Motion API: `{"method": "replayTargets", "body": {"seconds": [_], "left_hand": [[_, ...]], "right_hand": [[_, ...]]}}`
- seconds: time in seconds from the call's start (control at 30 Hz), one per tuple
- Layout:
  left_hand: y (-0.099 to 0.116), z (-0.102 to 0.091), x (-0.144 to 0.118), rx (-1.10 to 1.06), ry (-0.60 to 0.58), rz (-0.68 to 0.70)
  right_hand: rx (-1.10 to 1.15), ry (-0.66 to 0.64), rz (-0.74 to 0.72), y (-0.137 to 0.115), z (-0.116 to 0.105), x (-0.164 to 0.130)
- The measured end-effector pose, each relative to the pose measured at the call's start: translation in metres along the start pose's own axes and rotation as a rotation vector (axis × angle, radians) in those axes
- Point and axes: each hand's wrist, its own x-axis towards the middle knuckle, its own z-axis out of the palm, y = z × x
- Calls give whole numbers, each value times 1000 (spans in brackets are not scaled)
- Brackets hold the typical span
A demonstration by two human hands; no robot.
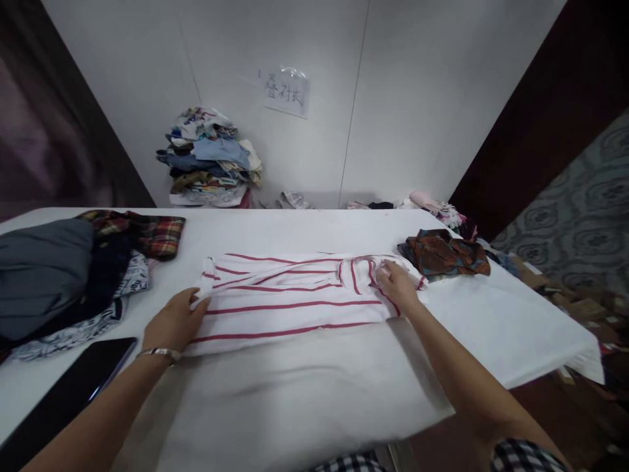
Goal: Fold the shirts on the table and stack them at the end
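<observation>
A white shirt with red stripes (289, 305) lies across the table in front of me, its long sides partly folded inward. At its left end, my left hand (175, 318) pinches the edge of the cloth between thumb and fingers. My right hand (397, 285) grips the bunched cloth at the other end, near what looks like a sleeve or the collar. Some of the right fingertips are hidden in the fabric.
Dark garments (44, 275) and a plaid shirt (157, 235) are heaped at the left, beside a black phone-like device (69, 393). A brown patterned garment (445, 254) lies at the right. Behind the white table (314, 229) rises a clothes stack (211, 157) near a paper sign (286, 92).
</observation>
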Motion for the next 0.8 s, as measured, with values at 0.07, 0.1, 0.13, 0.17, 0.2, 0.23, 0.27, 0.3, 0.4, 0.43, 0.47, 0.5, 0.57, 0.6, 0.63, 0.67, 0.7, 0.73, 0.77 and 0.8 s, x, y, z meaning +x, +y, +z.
{"method": "replayTargets", "body": {"seconds": [0.07,0.1,0.13,0.17,0.2,0.23,0.27,0.3,0.4,0.43,0.47,0.5,0.57,0.6,0.63,0.67,0.7,0.73,0.77,0.8], "left_hand": [[0,3,-7,48,72,86],[0,5,-10,73,71,156],[-1,7,-13,84,55,236],[-1,10,-15,90,21,308],[-2,12,-15,96,-19,360],[-1,13,-14,103,-49,386],[1,14,-12,113,-52,394],[6,13,-9,123,-23,393],[41,8,4,103,78,455],[60,7,8,80,83,503],[83,7,12,53,71,559],[109,9,15,25,52,616],[165,14,21,-33,28,735],[194,18,24,-64,27,792],[223,23,26,-88,23,855],[251,28,29,-101,16,912],[278,33,32,-101,4,958],[304,39,34,-92,-10,994],[329,45,37,-80,-24,1018],[351,52,38,-68,-39,1036]], "right_hand": [[40,10,-209,-5,-3,-19],[62,-43,-313,-6,-3,-29],[82,-120,-401,-7,-3,-39],[94,-193,-464,-7,-2,-47],[97,-234,-500,-7,-2,-54],[90,-231,-511,-6,-2,-59],[83,-190,-507,-6,-3,-62],[83,-129,-502,-7,-5,-64],[160,-103,-559,-13,-10,-64],[193,-163,-580,-16,-10,-64],[215,-223,-589,-19,-9,-63],[223,-272,-588,-21,-7,-62],[205,-282,-559,-23,1,-63],[191,-252,-541,-23,5,-63],[182,-220,-525,-23,9,-64],[179,-196,-513,-23,13,-65],[181,-179,-507,-22,15,-66],[187,-167,-504,-21,17,-67],[194,-159,-506,-21,19,-68],[202,-154,-508,-20,19,-68]]}}
